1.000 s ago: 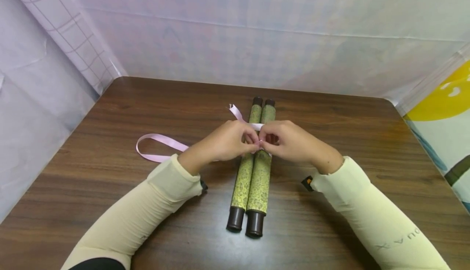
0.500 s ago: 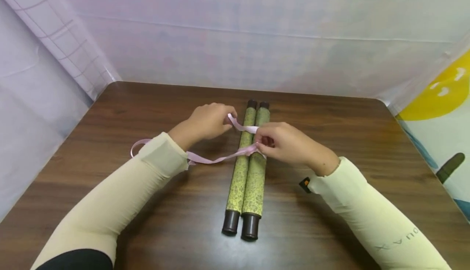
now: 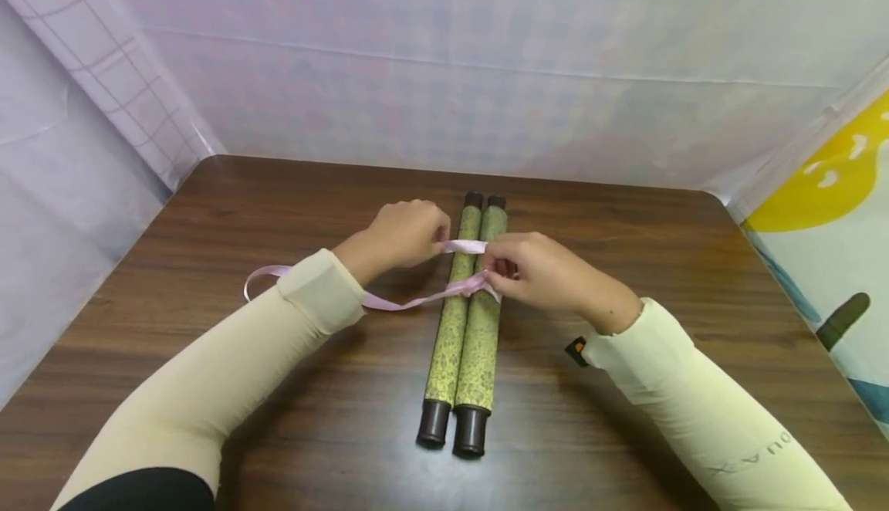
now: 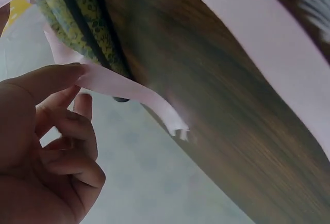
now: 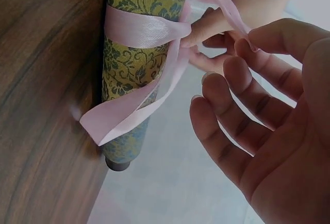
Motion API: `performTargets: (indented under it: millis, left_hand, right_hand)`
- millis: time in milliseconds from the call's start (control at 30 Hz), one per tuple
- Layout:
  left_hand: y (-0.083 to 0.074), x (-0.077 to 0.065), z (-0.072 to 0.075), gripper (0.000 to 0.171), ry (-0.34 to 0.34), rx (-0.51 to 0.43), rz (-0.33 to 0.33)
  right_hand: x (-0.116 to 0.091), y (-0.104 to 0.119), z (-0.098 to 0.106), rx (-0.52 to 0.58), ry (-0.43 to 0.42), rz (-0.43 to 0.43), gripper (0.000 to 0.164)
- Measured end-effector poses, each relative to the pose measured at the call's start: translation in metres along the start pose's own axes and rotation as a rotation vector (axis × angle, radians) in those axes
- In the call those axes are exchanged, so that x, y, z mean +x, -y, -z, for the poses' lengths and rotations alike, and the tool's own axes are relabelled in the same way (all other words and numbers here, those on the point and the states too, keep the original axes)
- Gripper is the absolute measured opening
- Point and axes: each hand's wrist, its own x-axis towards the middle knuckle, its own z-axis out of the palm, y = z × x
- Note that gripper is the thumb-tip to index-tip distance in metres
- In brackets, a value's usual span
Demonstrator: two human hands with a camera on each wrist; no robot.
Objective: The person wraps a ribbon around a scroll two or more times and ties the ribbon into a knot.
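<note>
A scroll rolled from both ends into two side-by-side rolls (image 3: 478,349) lies lengthwise on the table. Its yellow-green cover has a dark floral pattern, with dark brown knobs at the ends. Pink ribbon (image 5: 142,30) wraps round it near the middle. Left of the scroll, my left hand (image 3: 410,233) pinches one ribbon tail between thumb and forefinger; in the left wrist view its frayed end (image 4: 179,130) sticks out past the fingers. Over the right-hand roll, my right hand (image 3: 535,268) pinches another part of the ribbon, its other fingers spread loosely in the right wrist view.
The long ribbon tail (image 3: 392,305) runs left from the scroll, passes behind the left forearm and ends in a loop (image 3: 260,273) on the wooden table (image 3: 333,434). A pale curtain (image 3: 444,79) hangs behind the table's far edge.
My left hand has left the right hand at the scroll's middle, moved left and away, and grasped the frayed tail. It then shifted slightly right. The right hand has stayed nearly in place.
</note>
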Motion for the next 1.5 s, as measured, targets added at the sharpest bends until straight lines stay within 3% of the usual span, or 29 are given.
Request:
performTargets:
  millis: [200,400,700,900,1100,1267,1500]
  left_hand:
    - [0.009,-0.02,0.016,0.013,-0.078,-0.032,-0.003]
    - [0.011,-0.04,0.031,0.009,-0.032,-0.093,0.0]
    - [-0.018,-0.064,0.022,0.019,0.072,-0.36,-0.225]
    - [-0.037,-0.068,0.01,0.014,0.152,-0.435,-0.363]
    - [-0.055,-0.069,0.006,0.014,0.181,-0.447,-0.461]
    - [-0.068,-0.072,0.007,0.023,0.182,-0.446,-0.502]
    - [-0.075,-0.074,0.004,0.037,0.152,-0.34,-0.542]
  right_hand:
    - [-0.001,0.0,0.004,-0.028,-0.014,-0.015,0.007]
    - [-0.005,0.002,0.011,-0.064,-0.043,-0.039,0.009]
    - [-0.009,-0.003,0.017,-0.008,-0.068,-0.072,0.009]
    - [-0.01,-0.006,0.016,-0.008,-0.064,-0.083,0.009]
    - [-0.012,-0.007,0.016,-0.012,-0.06,-0.086,0.008]
    - [-0.014,-0.006,0.016,-0.015,-0.06,-0.083,0.008]
    - [-0.015,-0.005,0.017,-0.014,-0.063,-0.085,0.007]
